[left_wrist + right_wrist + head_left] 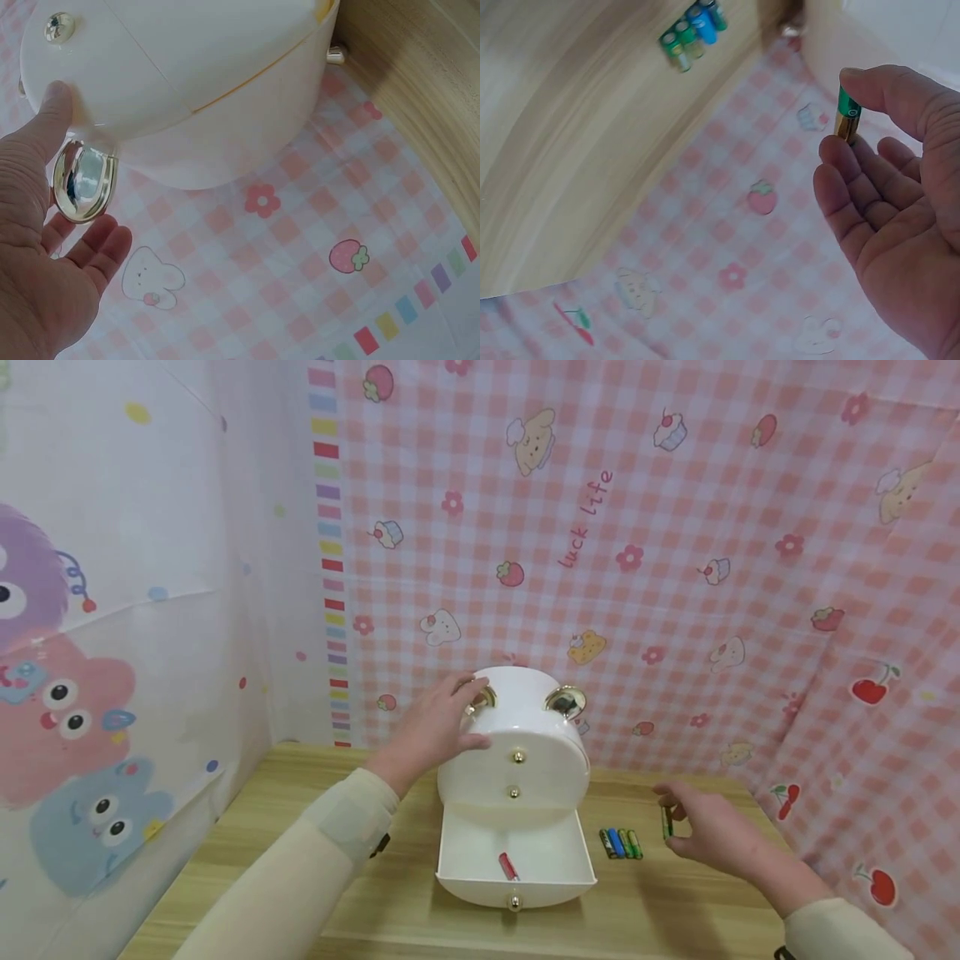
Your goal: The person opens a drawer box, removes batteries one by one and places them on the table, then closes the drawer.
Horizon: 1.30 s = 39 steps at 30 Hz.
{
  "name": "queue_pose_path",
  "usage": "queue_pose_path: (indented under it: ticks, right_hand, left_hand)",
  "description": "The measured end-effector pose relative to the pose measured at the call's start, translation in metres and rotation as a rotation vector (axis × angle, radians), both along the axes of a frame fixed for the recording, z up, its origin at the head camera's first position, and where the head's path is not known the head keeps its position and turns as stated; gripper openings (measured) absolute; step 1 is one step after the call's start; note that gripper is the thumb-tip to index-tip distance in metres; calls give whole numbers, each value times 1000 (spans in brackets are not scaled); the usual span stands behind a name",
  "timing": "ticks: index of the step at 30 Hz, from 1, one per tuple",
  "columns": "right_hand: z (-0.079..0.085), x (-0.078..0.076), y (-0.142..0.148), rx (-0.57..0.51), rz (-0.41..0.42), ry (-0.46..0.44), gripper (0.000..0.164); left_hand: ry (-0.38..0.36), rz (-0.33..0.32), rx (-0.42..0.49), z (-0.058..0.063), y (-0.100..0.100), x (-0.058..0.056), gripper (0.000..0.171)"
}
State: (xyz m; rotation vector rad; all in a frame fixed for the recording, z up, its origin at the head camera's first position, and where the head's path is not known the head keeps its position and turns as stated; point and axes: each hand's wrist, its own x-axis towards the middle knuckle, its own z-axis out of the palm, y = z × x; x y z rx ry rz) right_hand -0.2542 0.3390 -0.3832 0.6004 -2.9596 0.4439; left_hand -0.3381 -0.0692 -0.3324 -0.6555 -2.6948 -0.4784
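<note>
A white storage box (517,718) with gold ears and gold knobs stands on the table, its bottom drawer (516,893) pulled out. Inside that drawer lies a red battery (507,866). My left hand (431,727) holds the box at its left gold ear (85,180), the thumb against the white front and the fingers curled behind the ear. Off to the right, my right hand (716,831) pinches a green and gold battery (847,112) upright between thumb and fingers. Beside the drawer several batteries (621,843), green and blue, lie side by side in a row.
The wooden table (247,827) carries everything. Behind it hangs a pink checked cloth (600,610) with cartoon prints, close to the back of the box. A white cartoon curtain (172,635) hangs along the left. The box's right gold ear (566,702) sticks out sideways.
</note>
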Motion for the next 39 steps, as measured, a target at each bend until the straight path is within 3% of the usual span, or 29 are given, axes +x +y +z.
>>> queue_pose_path:
  ticks: [11,19,29,39]
  right_hand:
    - [-10,-24,16,-36,-14,-111,64]
    - [-31,-38,22,-58,14,-146,61]
    - [-57,-56,19,-90,-47,-257,68]
    - [-76,-63,17,-127,-59,-266,66]
  left_hand:
    - [-2,10,0,-1,-1,0,93]
    - [-18,14,8,-1,-1,1,93]
    - [-17,17,5,-2,0,0,93]
    - [-14,15,-6,-1,0,1,93]
